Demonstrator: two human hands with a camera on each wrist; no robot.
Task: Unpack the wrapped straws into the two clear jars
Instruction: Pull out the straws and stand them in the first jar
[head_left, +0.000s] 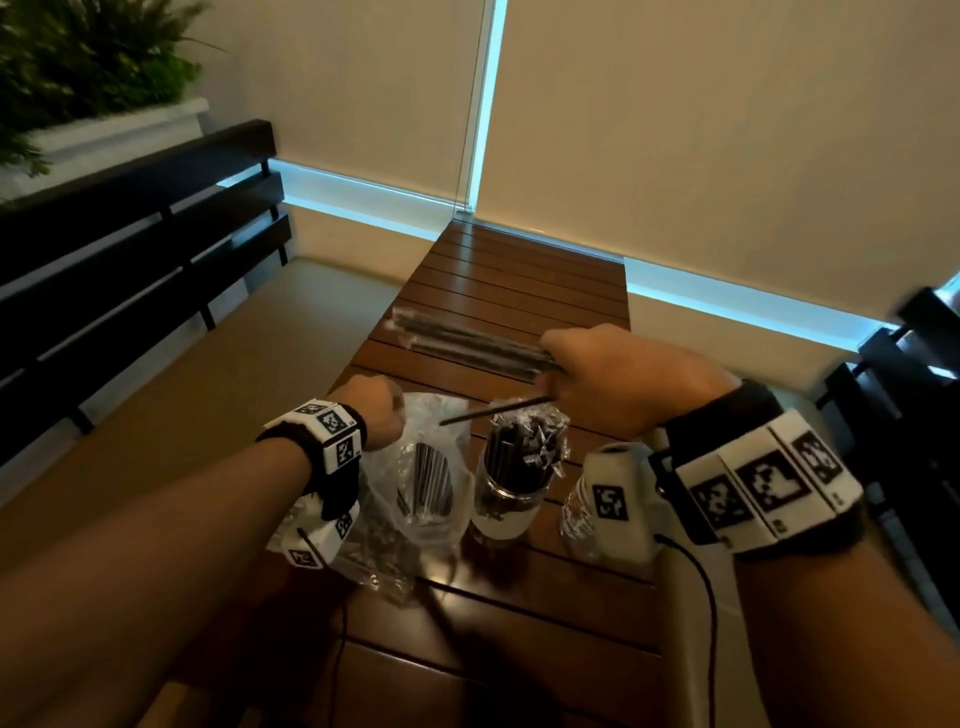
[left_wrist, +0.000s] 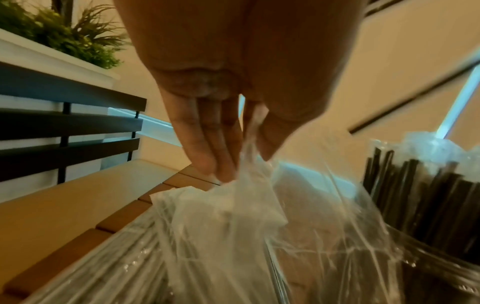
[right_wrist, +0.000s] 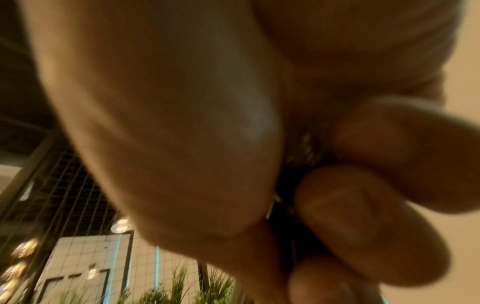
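Both jars (head_left: 506, 488) near the surface's front edge already hold straws; left grip (head_left: 376, 415) pinches plastic wrap (left_wrist: 233, 205), right grip (head_left: 623, 376) clutches more straws (head_left: 467, 340).

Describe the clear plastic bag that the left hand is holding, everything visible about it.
The clear plastic bag is thin, crinkled, glossy film. The left hand pinches its gathered top between fingers and thumb. It drapes over dark straws standing inside it, on the slatted wooden table, left of the straw-filled jar.
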